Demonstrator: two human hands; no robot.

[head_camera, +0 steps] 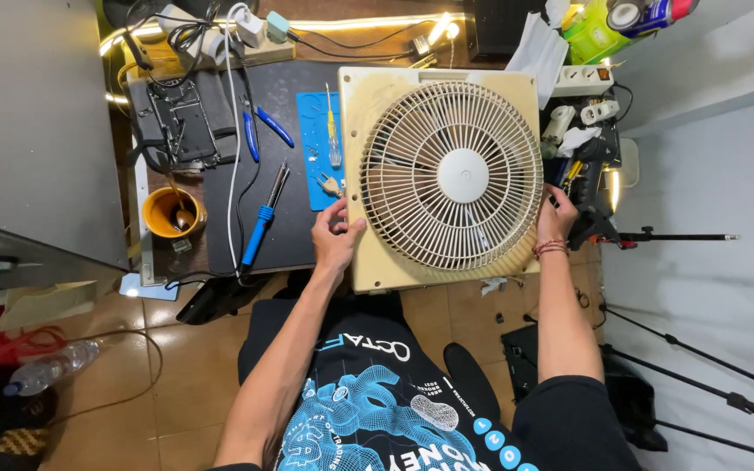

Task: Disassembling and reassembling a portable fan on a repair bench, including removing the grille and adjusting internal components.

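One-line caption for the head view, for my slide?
Both hands, left and right, hold a cream box fan over a cluttered workbench.

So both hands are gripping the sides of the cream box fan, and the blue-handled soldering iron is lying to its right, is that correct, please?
Not quite. In the head view the left hand and right hand do grip the sides of the fan, but the soldering iron lies to its left, on the dark mat, not to its right.
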